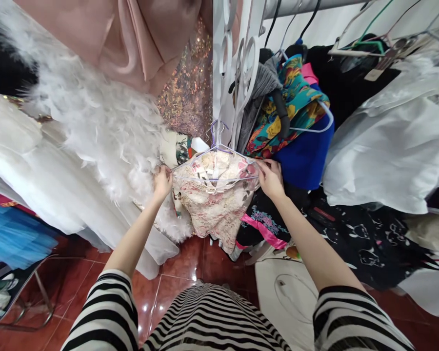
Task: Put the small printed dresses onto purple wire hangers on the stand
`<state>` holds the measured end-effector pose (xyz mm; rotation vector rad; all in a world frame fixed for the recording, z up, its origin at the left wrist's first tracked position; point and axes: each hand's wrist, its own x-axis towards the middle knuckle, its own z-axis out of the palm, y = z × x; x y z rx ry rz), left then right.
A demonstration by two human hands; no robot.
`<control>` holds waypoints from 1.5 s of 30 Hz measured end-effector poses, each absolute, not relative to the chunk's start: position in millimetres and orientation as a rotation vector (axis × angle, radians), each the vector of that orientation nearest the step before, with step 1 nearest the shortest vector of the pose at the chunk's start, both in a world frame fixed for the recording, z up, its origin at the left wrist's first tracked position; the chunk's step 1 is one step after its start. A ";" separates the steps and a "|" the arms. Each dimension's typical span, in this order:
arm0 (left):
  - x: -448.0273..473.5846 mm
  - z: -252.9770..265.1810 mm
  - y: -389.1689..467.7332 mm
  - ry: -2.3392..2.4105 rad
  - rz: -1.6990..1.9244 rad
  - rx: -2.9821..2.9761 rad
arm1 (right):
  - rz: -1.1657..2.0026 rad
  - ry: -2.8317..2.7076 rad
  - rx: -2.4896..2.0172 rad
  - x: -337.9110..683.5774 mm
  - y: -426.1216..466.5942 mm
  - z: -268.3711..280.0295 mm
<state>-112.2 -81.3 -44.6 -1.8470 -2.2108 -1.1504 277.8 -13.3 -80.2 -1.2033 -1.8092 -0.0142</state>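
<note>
A cream garment with pink flowers [214,209] hangs in front of me on a thin pale hanger [227,179]. My left hand [163,182] pinches its left shoulder end, and my right hand [270,178] has its fingers closed around the right shoulder end. Which part is cloth and which is hanger inside my fingers is hard to tell. Purple and wire hanger hooks [215,134] sit above the garment, against the white scrolled rack post [247,68]. Behind the right forearm is a black garment with pink trim and blue embroidered flowers [265,219].
White feathery clothing [120,131] and a pinkish satin garment [149,39] hang to the left. At right hang a teal floral garment [292,112], a blue one [303,161] and a white one [388,146]. A white lidded object [283,297] stands on the red tiled floor [181,292].
</note>
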 end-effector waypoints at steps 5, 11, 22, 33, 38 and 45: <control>-95.9 -48.4 -94.1 -2.176 -1.065 -1.846 | -0.045 -1.930 -1.215 279.1 -24.3 -95.4; -83.8 -54.8 -104.5 -2.244 -0.911 -1.967 | 0.033 -2.040 -1.133 282.7 -40.7 -115.4; -77.3 -56.3 -115.9 -2.182 -0.895 -1.962 | 0.186 -2.137 -0.987 276.3 -72.6 -145.8; -54.3 -4.2 -86.4 -2.031 -1.148 -1.740 | 0.426 -2.158 -1.100 269.9 -103.5 -171.4; -42.0 14.3 -57.5 -2.060 -1.177 -1.682 | 0.522 -2.219 -1.055 279.4 -130.9 -183.8; -36.4 20.3 -36.3 -2.146 -1.248 -1.598 | 0.548 -2.187 -1.091 295.3 -167.1 -198.6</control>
